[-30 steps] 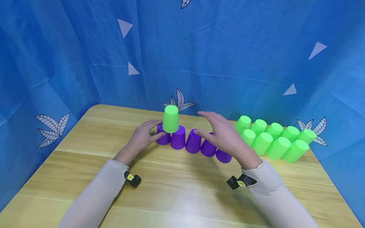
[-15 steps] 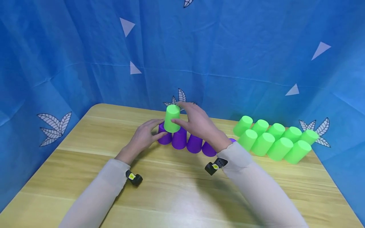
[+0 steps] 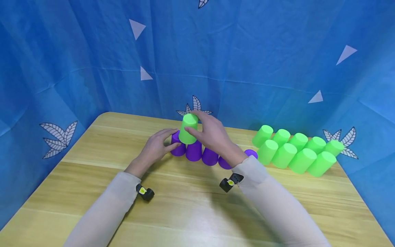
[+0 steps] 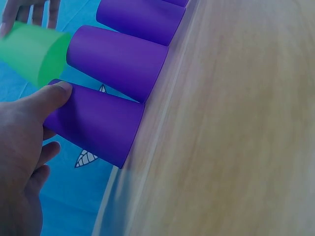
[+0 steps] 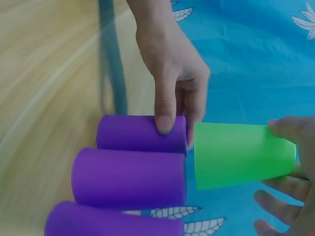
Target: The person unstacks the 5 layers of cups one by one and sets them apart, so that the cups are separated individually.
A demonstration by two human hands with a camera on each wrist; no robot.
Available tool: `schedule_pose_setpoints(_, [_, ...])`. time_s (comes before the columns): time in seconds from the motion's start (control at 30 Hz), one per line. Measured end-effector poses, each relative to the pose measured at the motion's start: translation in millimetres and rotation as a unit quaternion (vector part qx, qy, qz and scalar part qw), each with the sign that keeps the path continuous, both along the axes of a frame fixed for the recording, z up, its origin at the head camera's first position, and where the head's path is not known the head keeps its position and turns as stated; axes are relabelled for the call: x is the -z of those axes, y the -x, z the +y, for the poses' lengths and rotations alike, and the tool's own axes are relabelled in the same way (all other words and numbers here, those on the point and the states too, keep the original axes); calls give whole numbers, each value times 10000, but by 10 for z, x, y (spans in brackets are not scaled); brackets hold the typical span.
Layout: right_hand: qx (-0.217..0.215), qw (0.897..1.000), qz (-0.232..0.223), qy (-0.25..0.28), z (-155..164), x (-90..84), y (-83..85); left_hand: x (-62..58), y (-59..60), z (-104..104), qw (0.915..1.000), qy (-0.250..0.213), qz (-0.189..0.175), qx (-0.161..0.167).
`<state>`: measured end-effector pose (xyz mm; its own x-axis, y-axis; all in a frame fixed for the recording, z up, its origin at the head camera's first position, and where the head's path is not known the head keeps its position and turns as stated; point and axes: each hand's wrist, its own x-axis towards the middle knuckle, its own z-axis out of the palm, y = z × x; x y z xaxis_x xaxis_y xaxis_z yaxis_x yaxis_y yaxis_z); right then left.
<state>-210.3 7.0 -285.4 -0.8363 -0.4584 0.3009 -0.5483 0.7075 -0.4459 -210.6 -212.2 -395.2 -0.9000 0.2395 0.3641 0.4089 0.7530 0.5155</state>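
- Right hand (image 3: 216, 137) pinches the green cup (image 3: 188, 128), which is upside down and tilted, just above the purple row (image 3: 210, 156).
- Left hand (image 3: 154, 149) curls around the end purple cup (image 3: 178, 146), steadying it directly beneath.

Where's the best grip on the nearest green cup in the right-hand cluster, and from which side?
Take the nearest green cup by its side wall, just below the closed base, coming from above and the near right. It stands upside down, so no rim is free to pinch. Other green cups crowd its left and far sides, while bare table lies in front; a top-down pinch probably clears them.
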Motion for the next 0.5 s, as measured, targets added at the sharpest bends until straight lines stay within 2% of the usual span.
schedule_pose_setpoints(0.2, [160, 9994, 68, 309, 264, -23, -111, -1, -8, 7, 10000, -24, -60, -54])
schedule_pose_setpoints(0.5, [678, 9946, 68, 781, 753, -35, -351, 2, -12, 7, 9999, -103, -12, -27])
